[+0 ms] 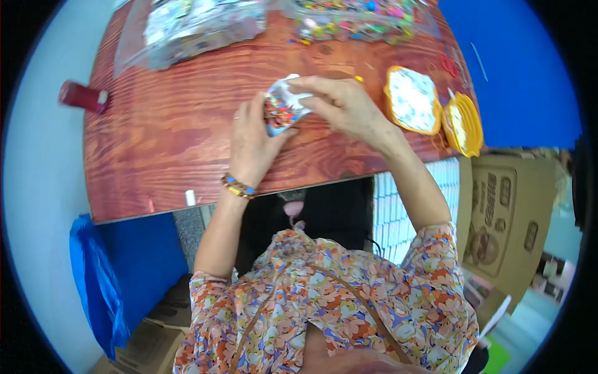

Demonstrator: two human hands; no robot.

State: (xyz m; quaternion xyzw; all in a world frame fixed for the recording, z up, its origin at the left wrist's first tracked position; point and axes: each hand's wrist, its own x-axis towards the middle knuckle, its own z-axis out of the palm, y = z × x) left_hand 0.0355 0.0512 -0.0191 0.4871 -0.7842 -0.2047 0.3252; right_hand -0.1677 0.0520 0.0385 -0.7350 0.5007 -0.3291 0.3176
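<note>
Over the wooden table, a small white packet [280, 113] with a red, blue and orange print is between my two hands. My left hand [250, 134] grips it from the left and below, thumb at its lower edge and fingers along its left side. The fingers of my right hand [339, 103] pinch at its upper right edge, where a pale flap shows. What the packet holds cannot be made out. A beaded bracelet [238, 187] is on my left wrist.
Clear plastic boxes hold many small packets [205, 28] and colourful small pieces [355, 25] at the table's [168, 137] far side. An orange-rimmed box [412, 100] and a ridged orange piece [462, 124] lie right. A dark red bottle [84, 97] lies left; a cardboard box [507, 218] stands at right.
</note>
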